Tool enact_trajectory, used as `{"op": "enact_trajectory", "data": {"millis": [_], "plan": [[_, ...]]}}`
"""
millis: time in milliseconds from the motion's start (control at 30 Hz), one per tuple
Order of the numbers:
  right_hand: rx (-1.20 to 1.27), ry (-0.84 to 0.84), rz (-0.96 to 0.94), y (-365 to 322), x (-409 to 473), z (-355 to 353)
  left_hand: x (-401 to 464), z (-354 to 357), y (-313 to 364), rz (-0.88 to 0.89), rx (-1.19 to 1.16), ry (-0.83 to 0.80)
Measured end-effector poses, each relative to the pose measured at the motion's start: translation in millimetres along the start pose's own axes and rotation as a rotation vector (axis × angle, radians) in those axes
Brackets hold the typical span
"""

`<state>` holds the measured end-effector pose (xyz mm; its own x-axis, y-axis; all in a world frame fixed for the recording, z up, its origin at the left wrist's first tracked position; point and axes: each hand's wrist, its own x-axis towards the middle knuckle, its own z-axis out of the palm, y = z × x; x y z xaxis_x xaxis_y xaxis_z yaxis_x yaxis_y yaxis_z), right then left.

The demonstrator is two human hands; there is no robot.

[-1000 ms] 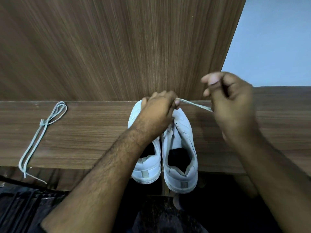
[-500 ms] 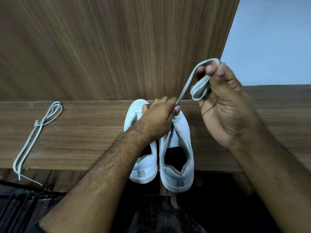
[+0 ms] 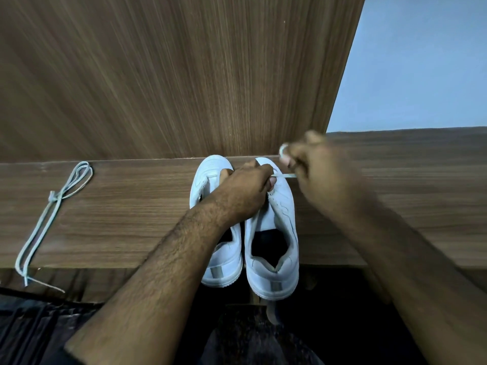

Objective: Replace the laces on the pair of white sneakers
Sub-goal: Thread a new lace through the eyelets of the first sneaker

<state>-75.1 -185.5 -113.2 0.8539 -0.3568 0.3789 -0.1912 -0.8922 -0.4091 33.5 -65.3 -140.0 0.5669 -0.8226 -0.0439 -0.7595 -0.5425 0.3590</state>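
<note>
Two white sneakers stand side by side on the wooden shelf (image 3: 131, 219), toes toward the back panel: the left sneaker (image 3: 210, 175) and the right sneaker (image 3: 276, 227). My left hand (image 3: 245, 191) lies over their fronts and pinches a white lace (image 3: 287, 175) at the right sneaker's eyelets. My right hand (image 3: 321, 177), blurred, holds the lace's other part, coiled round its fingers, just right of the toe. A short stretch of lace runs taut between the two hands.
A second lace (image 3: 52, 206), tied in a bundle, lies on the shelf at the left, its ends hanging over the front edge. A wooden panel (image 3: 184, 75) rises right behind the shoes. Dark space lies below the shelf.
My right hand, raised with loops of lace half a second ago, has dropped down and left, close to the right sneaker's toe. My left hand stays on the shoes.
</note>
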Motion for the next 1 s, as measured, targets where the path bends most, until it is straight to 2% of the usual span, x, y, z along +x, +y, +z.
{"op": "enact_trajectory", "data": {"millis": [67, 133, 200, 267, 467, 533, 567, 600, 700, 767, 800, 900, 1000], "plan": [[-0.224, -0.337, 0.133, -2, -2, 8, 1, 1, 0, 0.0, 0.046, 0.0], [-0.207, -0.475, 0.187, -5, -6, 13, 1, 2, -1, 0.004, 0.079, 0.0], [-0.105, -0.42, 0.191, -5, -6, 11, 2, 3, -2, 0.012, 0.053, 0.012], [0.124, -0.279, 0.221, 0, -6, 10, 2, 2, -5, 0.02, -0.004, 0.007], [1.385, 0.077, 0.134, -14, -2, -1, 0, -1, -7, 0.033, -0.125, 0.005], [1.615, 0.156, 0.108, -17, 2, -12, 1, -1, -8, 0.053, -0.115, 0.0], [1.588, 0.179, 0.117, -15, 3, -14, 2, 0, -9, 0.061, -0.101, 0.003], [1.457, 0.201, 0.136, -12, 3, -13, 2, 1, -10, 0.067, -0.089, 0.009], [0.609, 0.189, 0.091, 3, -2, -2, 4, 2, -12, 0.086, -0.078, 0.032], [0.153, 0.033, 0.058, 9, -2, 5, 5, 4, -11, 0.103, -0.065, 0.043], [0.021, -0.092, 0.079, 8, -1, 8, 5, 5, -10, 0.111, -0.057, 0.046], [-0.117, -0.44, 0.199, -3, 2, 13, 6, 8, -9, 0.122, -0.045, 0.039], [-0.149, -0.498, 0.244, -5, 1, 18, 8, 10, -11, 0.137, -0.026, 0.036]]}}
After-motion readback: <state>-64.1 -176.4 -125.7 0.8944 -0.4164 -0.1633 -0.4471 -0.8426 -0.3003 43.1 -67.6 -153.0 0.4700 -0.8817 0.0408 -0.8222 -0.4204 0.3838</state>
